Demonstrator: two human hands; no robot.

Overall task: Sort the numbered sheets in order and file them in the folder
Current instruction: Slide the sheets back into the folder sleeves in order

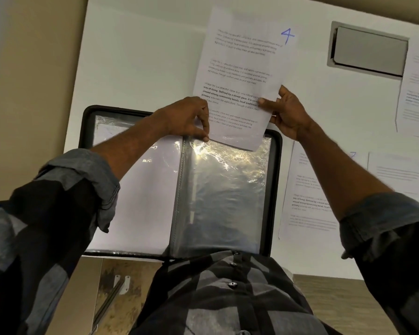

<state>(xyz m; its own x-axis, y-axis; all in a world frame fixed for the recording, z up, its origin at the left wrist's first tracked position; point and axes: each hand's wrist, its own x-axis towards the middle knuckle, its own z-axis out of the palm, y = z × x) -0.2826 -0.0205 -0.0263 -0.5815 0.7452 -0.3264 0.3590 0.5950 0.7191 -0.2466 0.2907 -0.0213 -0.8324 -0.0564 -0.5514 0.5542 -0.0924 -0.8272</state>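
I see the white counter (136,56) carrying the black folder (276,165), which lies open with its clear sleeves showing. The sheet marked 4 (242,56) is held over the folder's far edge, its bottom edge at the top of the folder's right-hand sleeve. Just right of the folder lie sheet 7 (305,189) and sheet 8 (397,170), flat. The left hand (186,117) has its fingers pinched on the sheet's lower left corner. The right hand (289,114) has its fingers clamped on the sheet's right edge.
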